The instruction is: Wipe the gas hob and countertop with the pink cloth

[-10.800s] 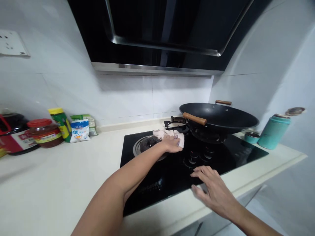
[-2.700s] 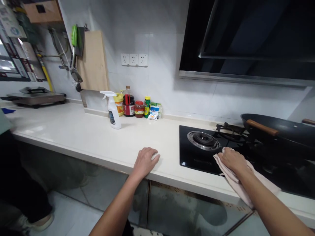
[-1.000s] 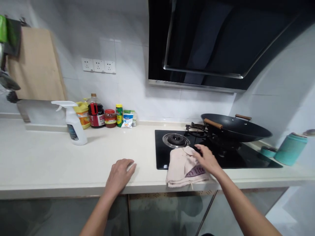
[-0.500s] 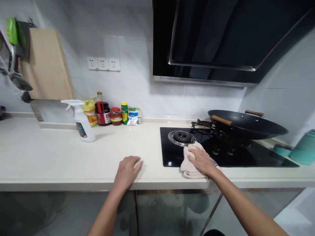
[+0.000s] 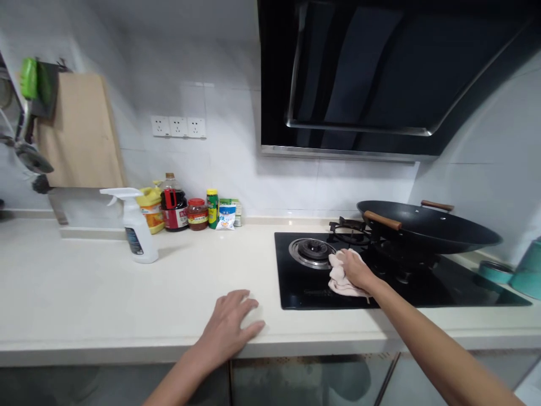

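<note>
My right hand (image 5: 356, 269) grips a pale pink cloth (image 5: 343, 282), pressed on the black glass gas stove (image 5: 302, 287) just right of the left burner (image 5: 313, 251). The cloth is bunched up, and my fingertips are partly hidden in its folds. Near the front edge of the white countertop (image 5: 190, 293), my left hand (image 5: 230, 326) rests with its fingers apart and nothing in them. A black wok (image 5: 435, 228) with wooden handles sits over the right side of the stove.
A white spray bottle (image 5: 139, 234) stands on the counter at left. Behind it are a yellow jug (image 5: 152, 211), a dark sauce bottle (image 5: 174, 208), a red-lidded jar (image 5: 197, 214) and small packets (image 5: 227, 216). The range hood (image 5: 350, 84) hangs above; teal containers (image 5: 496, 272) stand at right.
My right hand has moved the cloth back and right, off the stove's front edge and further onto the glass. My left hand's fingers have spread a little. The view has tilted up slightly.
</note>
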Demonstrator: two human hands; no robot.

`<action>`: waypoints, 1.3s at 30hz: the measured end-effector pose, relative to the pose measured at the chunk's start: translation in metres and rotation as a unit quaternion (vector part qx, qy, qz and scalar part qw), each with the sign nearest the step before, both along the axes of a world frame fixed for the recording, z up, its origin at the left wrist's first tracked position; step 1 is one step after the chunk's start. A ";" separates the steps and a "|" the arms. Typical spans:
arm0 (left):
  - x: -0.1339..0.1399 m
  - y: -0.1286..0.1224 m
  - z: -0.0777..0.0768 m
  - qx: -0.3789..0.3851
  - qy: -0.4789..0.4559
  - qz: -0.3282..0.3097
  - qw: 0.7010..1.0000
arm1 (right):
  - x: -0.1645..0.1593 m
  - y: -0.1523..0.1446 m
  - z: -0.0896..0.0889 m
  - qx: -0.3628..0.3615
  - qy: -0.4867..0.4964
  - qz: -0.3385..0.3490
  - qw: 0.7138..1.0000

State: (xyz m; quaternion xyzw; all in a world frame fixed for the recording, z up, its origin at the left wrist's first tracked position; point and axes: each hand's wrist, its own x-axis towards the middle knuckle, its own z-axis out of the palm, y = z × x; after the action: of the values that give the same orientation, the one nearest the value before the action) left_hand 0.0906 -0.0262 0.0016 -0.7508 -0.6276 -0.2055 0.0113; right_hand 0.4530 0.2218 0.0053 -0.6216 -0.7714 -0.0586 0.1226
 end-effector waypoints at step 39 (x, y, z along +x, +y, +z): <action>-0.009 0.086 0.012 -0.068 -0.027 -0.217 0.973 | -0.217 0.043 -0.007 -0.014 -0.005 0.129 0.991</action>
State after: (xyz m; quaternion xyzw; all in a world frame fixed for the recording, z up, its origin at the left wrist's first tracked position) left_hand 0.0813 0.0603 0.0140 -0.8625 -0.4621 -0.1800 -0.1011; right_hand 0.2365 0.2650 -0.0018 -0.5178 -0.8468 -0.0352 0.1165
